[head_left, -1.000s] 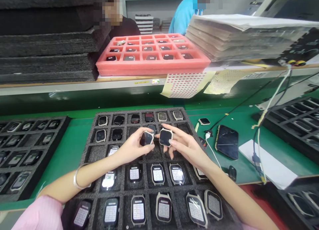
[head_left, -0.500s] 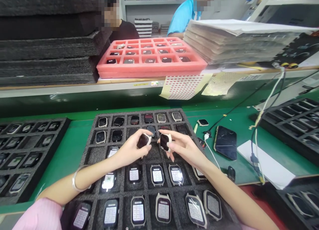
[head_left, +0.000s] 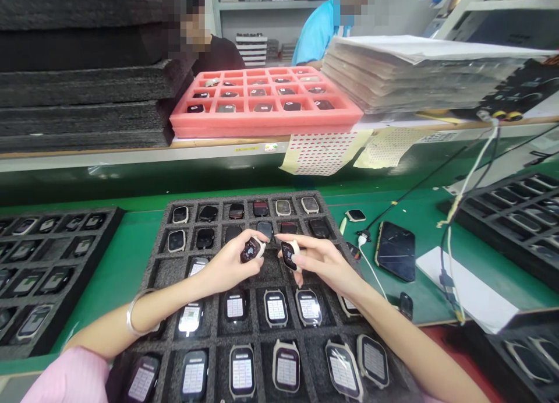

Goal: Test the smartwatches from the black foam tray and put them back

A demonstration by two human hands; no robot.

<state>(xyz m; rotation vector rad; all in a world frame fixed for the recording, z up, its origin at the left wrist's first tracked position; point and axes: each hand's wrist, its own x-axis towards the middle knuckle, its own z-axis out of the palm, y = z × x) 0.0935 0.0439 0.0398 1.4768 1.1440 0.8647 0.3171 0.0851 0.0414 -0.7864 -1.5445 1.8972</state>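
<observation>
My left hand [head_left: 229, 265] pinches a small square smartwatch body [head_left: 250, 250] with a pale rim and a dark screen. My right hand [head_left: 325, 262] pinches a second watch body [head_left: 289, 255], tilted on edge. Both are held close together over the middle of a black foam tray [head_left: 161, 272]. The tray's near rows hold watches with lit screens [head_left: 276, 307]; its far rows hold watches with dark screens [head_left: 208, 212]. A thin bangle circles my left wrist.
Black foam trays of watches lie at the left [head_left: 43, 263] and right [head_left: 519, 211]. A phone [head_left: 395, 250], a white cable and loose watch bodies lie on the green mat. On the shelf sit a red tray [head_left: 266, 103], stacked foam and stacked sheets. Two people stand behind.
Both hands have lowered slightly toward the tray and turned the two watch bodies, which now tilt more on edge. The view has shifted a little.
</observation>
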